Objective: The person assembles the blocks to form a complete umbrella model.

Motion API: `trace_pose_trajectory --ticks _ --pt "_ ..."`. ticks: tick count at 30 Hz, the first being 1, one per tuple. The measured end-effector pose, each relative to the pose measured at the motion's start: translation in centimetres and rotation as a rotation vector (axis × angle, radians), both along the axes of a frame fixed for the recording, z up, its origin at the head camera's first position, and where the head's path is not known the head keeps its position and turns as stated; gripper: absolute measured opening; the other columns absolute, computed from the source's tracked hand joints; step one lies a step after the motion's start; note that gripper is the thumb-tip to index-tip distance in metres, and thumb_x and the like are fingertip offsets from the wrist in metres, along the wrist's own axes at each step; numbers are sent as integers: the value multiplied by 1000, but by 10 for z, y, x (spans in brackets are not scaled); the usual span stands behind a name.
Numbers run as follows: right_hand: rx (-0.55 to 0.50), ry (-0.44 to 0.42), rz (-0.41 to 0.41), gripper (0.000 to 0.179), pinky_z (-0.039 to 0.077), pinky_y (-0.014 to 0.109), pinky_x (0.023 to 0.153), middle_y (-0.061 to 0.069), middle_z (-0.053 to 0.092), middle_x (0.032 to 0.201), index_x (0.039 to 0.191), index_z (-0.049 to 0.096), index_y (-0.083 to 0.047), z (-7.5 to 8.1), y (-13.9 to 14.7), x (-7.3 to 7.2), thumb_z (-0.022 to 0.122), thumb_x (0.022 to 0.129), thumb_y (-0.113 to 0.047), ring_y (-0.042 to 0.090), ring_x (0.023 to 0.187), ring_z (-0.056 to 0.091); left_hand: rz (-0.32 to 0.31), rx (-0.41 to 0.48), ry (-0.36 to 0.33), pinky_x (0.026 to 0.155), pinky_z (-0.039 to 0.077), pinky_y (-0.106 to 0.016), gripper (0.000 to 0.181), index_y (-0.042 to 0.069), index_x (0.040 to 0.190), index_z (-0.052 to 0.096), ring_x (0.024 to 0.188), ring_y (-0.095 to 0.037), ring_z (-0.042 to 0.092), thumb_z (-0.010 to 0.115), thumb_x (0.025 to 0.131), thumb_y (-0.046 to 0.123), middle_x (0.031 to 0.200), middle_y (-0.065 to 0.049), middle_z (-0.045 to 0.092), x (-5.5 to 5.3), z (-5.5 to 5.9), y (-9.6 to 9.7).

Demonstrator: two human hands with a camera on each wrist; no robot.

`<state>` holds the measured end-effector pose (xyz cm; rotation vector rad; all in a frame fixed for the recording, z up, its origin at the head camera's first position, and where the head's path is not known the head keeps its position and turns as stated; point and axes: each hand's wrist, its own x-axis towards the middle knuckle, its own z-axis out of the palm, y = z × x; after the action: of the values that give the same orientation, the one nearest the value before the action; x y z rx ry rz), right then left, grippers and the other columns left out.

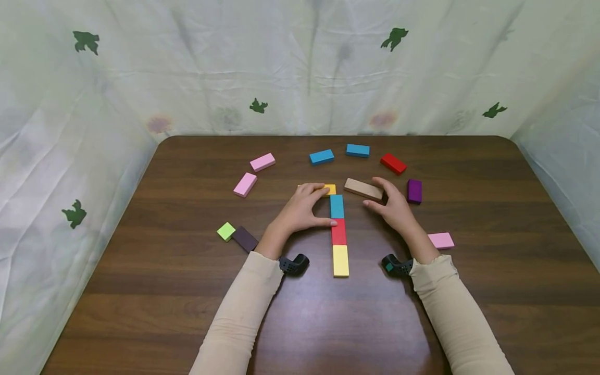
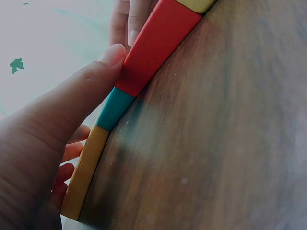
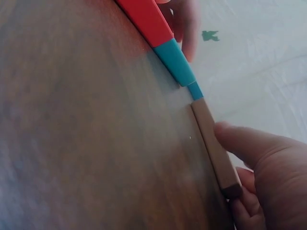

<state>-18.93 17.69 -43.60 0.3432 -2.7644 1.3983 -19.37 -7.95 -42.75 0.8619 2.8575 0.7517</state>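
Note:
In the head view, a column of wooden blocks runs toward the person: a blue block (image 1: 337, 206), a red block (image 1: 338, 232) and a yellow block (image 1: 340, 261). An orange-yellow block (image 1: 330, 189) lies across its far end, partly covered by my left hand (image 1: 302, 209). That hand's thumb (image 2: 93, 74) touches the red block's side, while its spread fingers rest at the orange-yellow block. My right hand (image 1: 396, 211) holds the right end of a tan block (image 1: 360, 188) between thumb and fingers. The tan block (image 3: 211, 139) lies at a slant, apart from the column.
Around the far side lie two pink blocks (image 1: 262, 162), two blue blocks (image 1: 321, 157), a red block (image 1: 393, 163) and a purple block (image 1: 414, 191). Left of my left hand are a green block (image 1: 226, 232) and a dark block (image 1: 245, 239). Another pink block (image 1: 441, 240) lies by my right wrist.

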Motion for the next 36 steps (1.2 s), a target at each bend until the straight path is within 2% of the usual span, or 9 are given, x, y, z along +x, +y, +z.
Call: trace_pose_trajectory --ticks 18,24,36 --pt "56 34 3 37 31 45 93 21 50 118 120 53 3 1 -1 1 61 86 -9 31 109 44 -2 5 17 99 27 -37 88 14 134 44 123 -22 27 67 65 63 135 -5 37 -1 -1 -1" --pt "16 19 0 33 31 46 93 22 49 118 118 54 4 4 -1 1 58 87 -7 32 108 43 2 -2 11 99 27 -38 90 14 135 43 123 -22 27 66 64 64 135 -5 36 -1 -1 -1" --pt "-40 55 17 31 30 45 94 22 49 119 118 52 6 8 -1 -1 55 88 -2 31 110 42 -3 3 6 99 27 -38 88 13 134 44 123 -22 27 66 65 64 135 -5 37 -1 -1 -1"
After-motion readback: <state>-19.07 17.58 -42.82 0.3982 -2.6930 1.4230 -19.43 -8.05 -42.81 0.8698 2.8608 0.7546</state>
